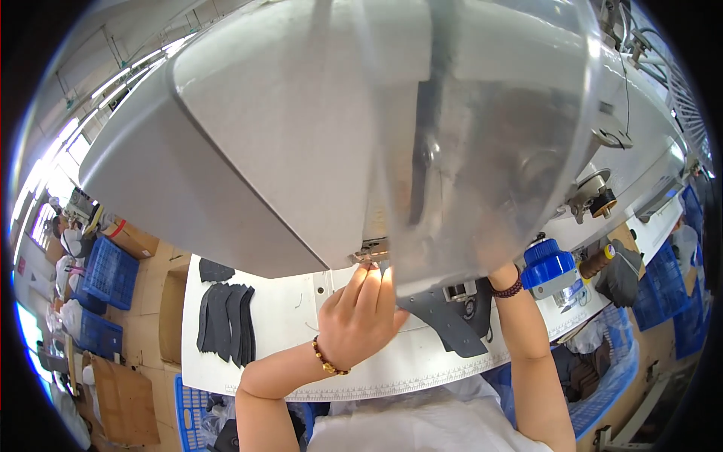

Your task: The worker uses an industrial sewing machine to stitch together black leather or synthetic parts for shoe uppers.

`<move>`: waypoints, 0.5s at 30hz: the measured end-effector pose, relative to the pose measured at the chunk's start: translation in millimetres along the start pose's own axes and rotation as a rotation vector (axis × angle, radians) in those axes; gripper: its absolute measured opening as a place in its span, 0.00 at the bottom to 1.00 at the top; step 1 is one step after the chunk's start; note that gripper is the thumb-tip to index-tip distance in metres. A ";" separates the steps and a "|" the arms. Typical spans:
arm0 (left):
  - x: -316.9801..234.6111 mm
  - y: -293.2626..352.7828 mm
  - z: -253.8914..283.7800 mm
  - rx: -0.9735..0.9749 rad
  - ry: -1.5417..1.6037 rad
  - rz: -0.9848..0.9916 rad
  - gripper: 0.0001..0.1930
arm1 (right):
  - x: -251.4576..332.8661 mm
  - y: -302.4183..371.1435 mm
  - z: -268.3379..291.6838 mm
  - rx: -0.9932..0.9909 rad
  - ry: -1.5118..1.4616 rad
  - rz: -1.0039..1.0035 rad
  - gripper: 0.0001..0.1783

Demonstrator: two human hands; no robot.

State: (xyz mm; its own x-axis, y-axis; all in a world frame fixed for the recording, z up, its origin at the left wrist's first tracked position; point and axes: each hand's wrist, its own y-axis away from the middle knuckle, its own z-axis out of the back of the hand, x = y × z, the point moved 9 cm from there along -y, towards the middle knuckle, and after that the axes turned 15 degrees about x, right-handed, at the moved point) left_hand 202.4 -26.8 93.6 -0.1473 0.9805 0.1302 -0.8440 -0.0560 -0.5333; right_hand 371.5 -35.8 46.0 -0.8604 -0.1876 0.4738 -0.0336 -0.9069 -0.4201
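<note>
A large grey-white sewing machine (248, 143) fills the upper view, with a hazy clear plastic shield (482, 173) on its right side. My left hand (358, 320) reaches up to the small metal presser foot (371, 252), its fingers stretched out with the tips at the foot. Its thumb points right, beside a dark grey cut piece (448, 320) with small holes. Whether the fingertips touch any material is hidden. Behind the shield, my right hand (489, 252) is mostly a blur; only the wrist with a dark bead bracelet shows plainly. Its fingers cannot be made out.
Dark grey strips (226, 324) lie stacked on the left of the white table (294, 301), beside another dark piece. A blue-capped device (548, 267) and a brown thread spool (597, 261) stand at right. Blue baskets (192, 410) flank me below the table edge.
</note>
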 end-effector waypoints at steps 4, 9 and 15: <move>18.2 -0.8 16.4 -0.024 0.183 0.073 0.10 | 35.7 9.6 25.9 0.012 0.159 -0.154 0.20; 49.9 15.3 8.5 -0.016 0.613 0.203 0.08 | 31.6 8.1 22.0 0.029 -0.132 -0.211 0.17; -10.6 11.2 11.5 0.153 0.104 -0.305 0.12 | 32.4 3.6 17.5 0.063 -0.005 -0.051 0.16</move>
State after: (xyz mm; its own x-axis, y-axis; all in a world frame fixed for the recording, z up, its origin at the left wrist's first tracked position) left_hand 188.6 -40.0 95.9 0.1698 0.9700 0.1741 -0.9099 0.2222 -0.3504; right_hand 352.4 -51.8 73.4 -0.8556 -0.1423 0.4977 -0.0451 -0.9373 -0.3455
